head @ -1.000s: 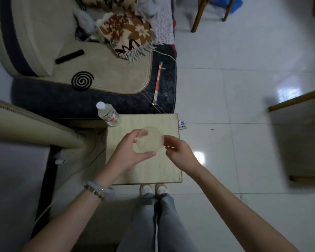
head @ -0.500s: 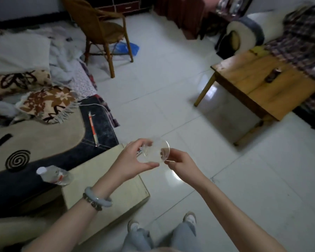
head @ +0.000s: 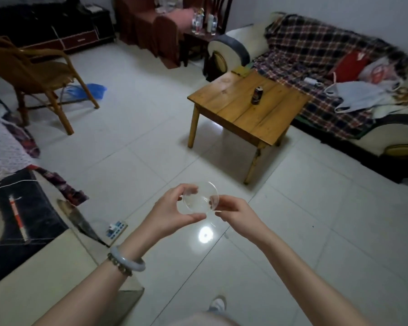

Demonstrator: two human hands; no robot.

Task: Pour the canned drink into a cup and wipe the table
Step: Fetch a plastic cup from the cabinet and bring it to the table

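I've got left hand [head: 167,212] wrapped round cup [head: 198,201], right hand [head: 236,215] pinching rim; can [head: 257,95] upright on counter [head: 224,100] ahead-right, right hand nearer.

My left hand [head: 167,212] grips clear plastic cup [head: 199,199], fingers curled round it. My right hand [head: 236,214] pinches its rim. Cup well apart from wooden table [head: 231,109], near side. Drink can [head: 257,95] upright on table.

Cup [head: 199,200] now over floor tiles [head: 292,231] (clear of the low table [head: 57,278]); can [head: 257,95] and wooden table [head: 231,107] nearer
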